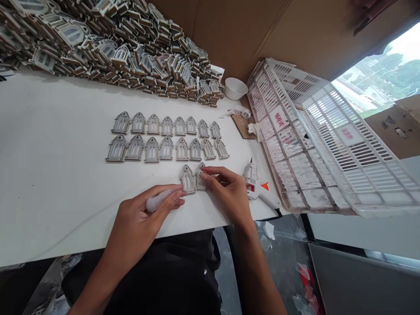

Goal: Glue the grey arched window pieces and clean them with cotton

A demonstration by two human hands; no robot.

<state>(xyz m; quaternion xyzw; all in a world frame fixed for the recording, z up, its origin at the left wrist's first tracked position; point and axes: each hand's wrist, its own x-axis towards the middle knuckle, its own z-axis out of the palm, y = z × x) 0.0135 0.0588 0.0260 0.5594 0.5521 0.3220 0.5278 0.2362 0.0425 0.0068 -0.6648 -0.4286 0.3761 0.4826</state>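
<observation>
Two small grey arched window frames stand side by side near the table's front edge. My right hand (pixel 229 190) pinches the right-hand window frame (pixel 200 181) between thumb and fingertips. At the lower left corner of the left-hand window frame (pixel 187 178), the fingertips of my left hand (pixel 141 218) are closed on its edge. A white wrap or cover (pixel 160 200) shows at one finger of my left hand. Beyond my hands, similar window frames (pixel 152 150) lie in two neat rows. A white glue gun (pixel 252 175) rests just right of my right hand.
A large heap of window frames (pixel 131 57) fills the back left of the white table (pixel 59 175). Back right are a white bowl (pixel 235 89), a cardboard scrap (pixel 243 126) and crumpled tissue. A white plastic crate (pixel 295 144) stands along the right edge.
</observation>
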